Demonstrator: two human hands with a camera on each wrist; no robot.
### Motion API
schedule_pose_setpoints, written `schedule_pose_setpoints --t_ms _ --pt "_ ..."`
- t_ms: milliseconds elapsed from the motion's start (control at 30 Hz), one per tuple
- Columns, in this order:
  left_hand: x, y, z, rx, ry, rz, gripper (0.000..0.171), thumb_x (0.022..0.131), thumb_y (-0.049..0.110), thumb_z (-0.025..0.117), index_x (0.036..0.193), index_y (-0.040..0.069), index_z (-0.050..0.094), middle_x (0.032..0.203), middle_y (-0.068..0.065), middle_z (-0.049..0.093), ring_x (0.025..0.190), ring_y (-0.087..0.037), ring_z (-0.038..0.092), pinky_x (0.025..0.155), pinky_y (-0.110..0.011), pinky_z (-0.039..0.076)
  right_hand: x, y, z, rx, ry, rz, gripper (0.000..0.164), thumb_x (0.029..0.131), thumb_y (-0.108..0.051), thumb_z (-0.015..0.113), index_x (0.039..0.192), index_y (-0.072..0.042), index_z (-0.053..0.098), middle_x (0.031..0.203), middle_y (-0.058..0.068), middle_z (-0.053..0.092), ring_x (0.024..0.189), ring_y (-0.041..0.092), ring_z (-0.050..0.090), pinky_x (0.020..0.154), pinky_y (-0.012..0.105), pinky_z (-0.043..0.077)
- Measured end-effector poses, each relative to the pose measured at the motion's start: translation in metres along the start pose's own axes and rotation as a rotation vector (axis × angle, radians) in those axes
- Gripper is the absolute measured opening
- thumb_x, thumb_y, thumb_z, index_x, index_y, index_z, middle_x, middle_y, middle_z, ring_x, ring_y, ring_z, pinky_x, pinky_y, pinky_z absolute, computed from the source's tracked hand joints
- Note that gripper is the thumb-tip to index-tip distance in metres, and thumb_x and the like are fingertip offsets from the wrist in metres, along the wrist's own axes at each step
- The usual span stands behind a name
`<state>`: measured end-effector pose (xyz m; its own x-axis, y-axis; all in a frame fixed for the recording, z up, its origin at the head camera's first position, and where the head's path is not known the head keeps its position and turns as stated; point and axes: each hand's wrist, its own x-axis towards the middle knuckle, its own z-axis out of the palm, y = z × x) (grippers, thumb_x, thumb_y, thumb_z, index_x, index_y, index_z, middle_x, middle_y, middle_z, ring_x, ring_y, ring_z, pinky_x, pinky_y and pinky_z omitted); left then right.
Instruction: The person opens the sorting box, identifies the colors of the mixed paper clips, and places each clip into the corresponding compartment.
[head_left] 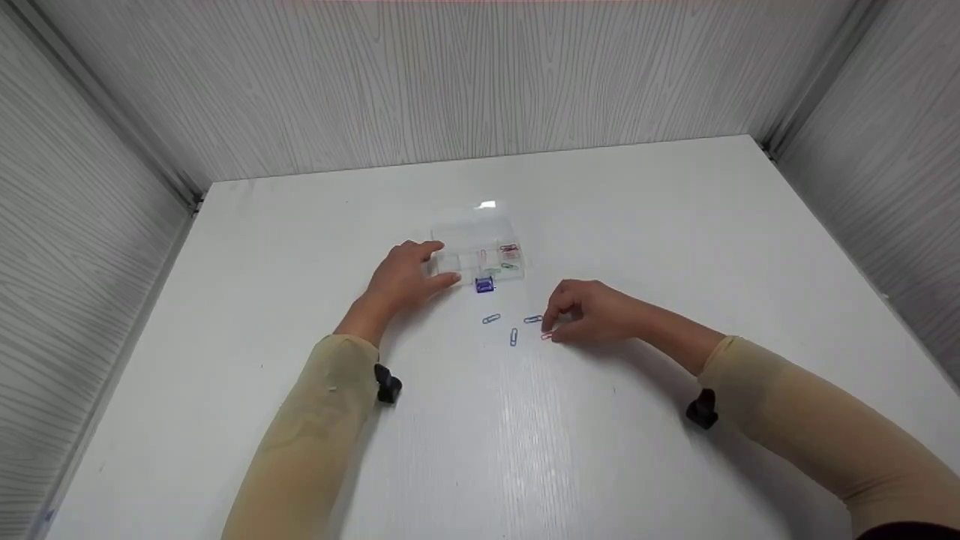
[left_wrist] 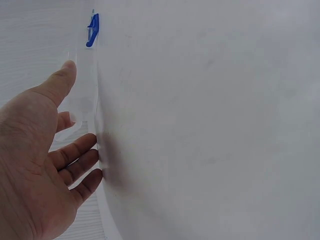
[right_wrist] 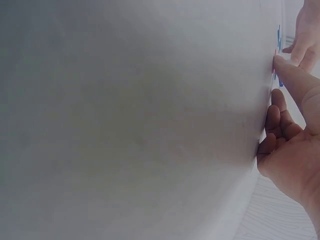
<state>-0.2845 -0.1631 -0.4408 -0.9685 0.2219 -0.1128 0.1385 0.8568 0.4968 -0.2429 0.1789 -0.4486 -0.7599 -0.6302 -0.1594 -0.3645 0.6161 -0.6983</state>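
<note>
A clear plastic compartment box stands on the table with its lid folded back. My left hand holds its left end, thumb along the front and index finger behind. In the left wrist view, the other fingers of that hand rest loosely at the table. A blue latch hangs at the box's front. My right hand pinches a red paper clip at the tabletop between thumb and index finger. Blue paper clips lie just left of it.
Inside the box, red paper clips sit in the back right compartment and a green paper clip in front of them. The white table meets grain-patterned panels at the back and sides.
</note>
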Motion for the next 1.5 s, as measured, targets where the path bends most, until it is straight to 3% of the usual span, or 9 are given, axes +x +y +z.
schedule_pose_setpoints --t_ms 367,633,800,1067,1333,1500 --pt "0.0010 -0.0005 0.0009 0.001 0.003 -0.004 0.075 0.098 0.053 0.071 0.160 0.016 0.049 0.152 -0.014 0.055 0.144 -0.033 0.045 0.123 -0.049 0.033 0.0016 0.0011 -0.0001 -0.034 -0.013 -0.042 0.016 0.093 -0.014 0.084 0.095 -0.030 0.085 0.105 -0.006 0.067 0.102 0.020 0.058 0.089 0.037 0.049" --pt "0.0009 -0.0009 0.0023 -0.007 0.000 -0.012 0.075 0.099 0.053 0.071 0.161 0.018 0.048 0.158 -0.012 0.052 0.154 -0.035 0.034 0.127 -0.051 0.026 0.0000 0.0016 0.0007 -0.049 -0.028 -0.077 0.014 0.094 -0.012 0.081 0.095 -0.026 0.085 0.101 -0.006 0.068 0.099 0.020 0.056 0.087 0.036 0.048" --pt "-0.0001 -0.0004 0.0021 -0.015 0.007 -0.006 0.074 0.098 0.053 0.071 0.160 0.018 0.049 0.152 -0.012 0.056 0.146 -0.033 0.043 0.124 -0.050 0.032 -0.0005 0.0001 0.0005 -0.044 -0.035 -0.103 0.013 0.095 -0.010 0.078 0.094 -0.022 0.083 0.098 -0.004 0.067 0.099 0.020 0.056 0.088 0.036 0.047" --pt "-0.0005 0.0003 0.0007 -0.014 0.007 -0.011 0.075 0.098 0.053 0.072 0.160 0.018 0.049 0.152 -0.013 0.056 0.146 -0.034 0.043 0.124 -0.050 0.032 0.0005 -0.0009 0.0013 -0.057 -0.032 -0.087 0.016 0.095 -0.009 0.077 0.092 -0.024 0.082 0.096 -0.006 0.067 0.098 0.020 0.055 0.090 0.037 0.046" --pt "0.0003 0.0003 0.0014 -0.020 0.008 -0.026 0.075 0.098 0.054 0.072 0.160 0.020 0.049 0.154 -0.011 0.054 0.146 -0.033 0.043 0.124 -0.051 0.032 -0.0035 -0.0041 0.0026 -0.056 -0.019 -0.092 0.014 0.096 -0.008 0.079 0.096 -0.022 0.081 0.094 -0.012 0.074 0.093 0.016 0.065 0.089 0.035 0.056" --pt "-0.0003 0.0005 0.0013 -0.018 0.005 -0.030 0.076 0.098 0.055 0.071 0.161 0.020 0.048 0.159 -0.011 0.051 0.155 -0.034 0.034 0.127 -0.053 0.026 -0.0050 -0.0051 0.0025 -0.029 -0.027 -0.066 0.013 0.096 -0.010 0.079 0.100 -0.022 0.081 0.096 -0.010 0.075 0.092 0.016 0.065 0.088 0.033 0.056"
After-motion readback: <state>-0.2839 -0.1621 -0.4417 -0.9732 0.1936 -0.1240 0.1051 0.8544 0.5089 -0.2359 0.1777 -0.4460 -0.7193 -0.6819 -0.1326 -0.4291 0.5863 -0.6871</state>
